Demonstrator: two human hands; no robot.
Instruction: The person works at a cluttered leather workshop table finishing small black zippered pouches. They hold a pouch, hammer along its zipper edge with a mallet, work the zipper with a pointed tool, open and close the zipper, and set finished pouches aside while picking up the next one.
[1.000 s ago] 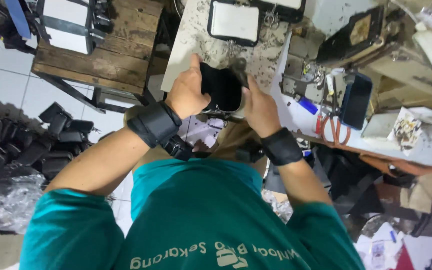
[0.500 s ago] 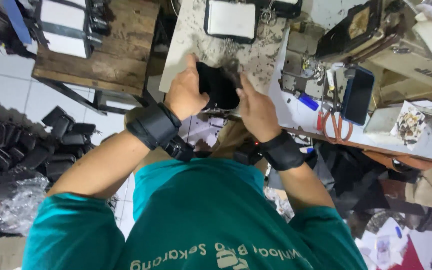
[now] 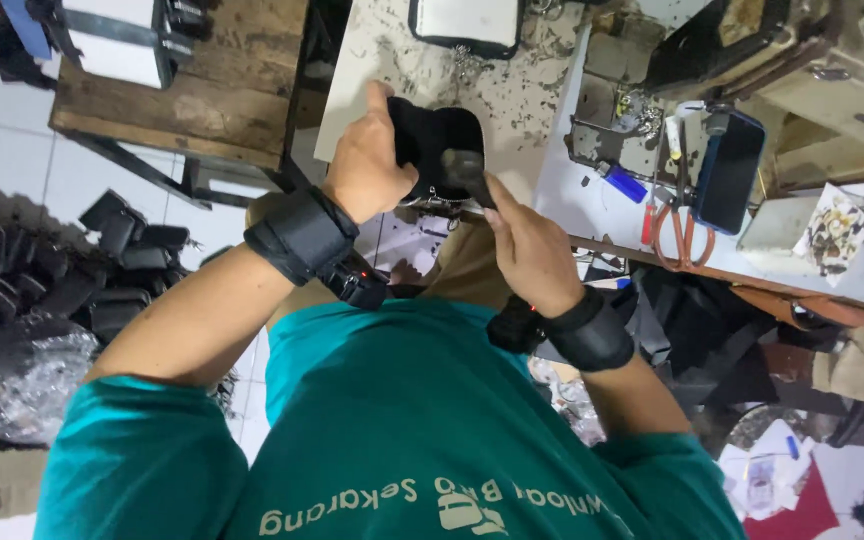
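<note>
I hold a small black pouch (image 3: 432, 135) over the near edge of a speckled white worktop (image 3: 372, 60). My left hand (image 3: 367, 165) grips the pouch's left side, thumb up along its edge. My right hand (image 3: 527, 240) pinches a dark grey tab (image 3: 464, 172) at the pouch's lower right corner. A bit of metal zipper chain shows under the pouch. Both wrists wear black straps.
A white pouch with black trim (image 3: 467, 20) lies further back on the worktop. To the right are a dark smartphone (image 3: 727, 170), orange-handled scissors (image 3: 667, 225) and a blue lighter (image 3: 622, 183). A wooden table (image 3: 212, 90) stands at left, above several black pouches (image 3: 52, 270) on the floor.
Both hands stay on the black pouch. My right hand has slid slightly toward me and now pinches the tab at the pouch's corner. My left hand has barely moved.
</note>
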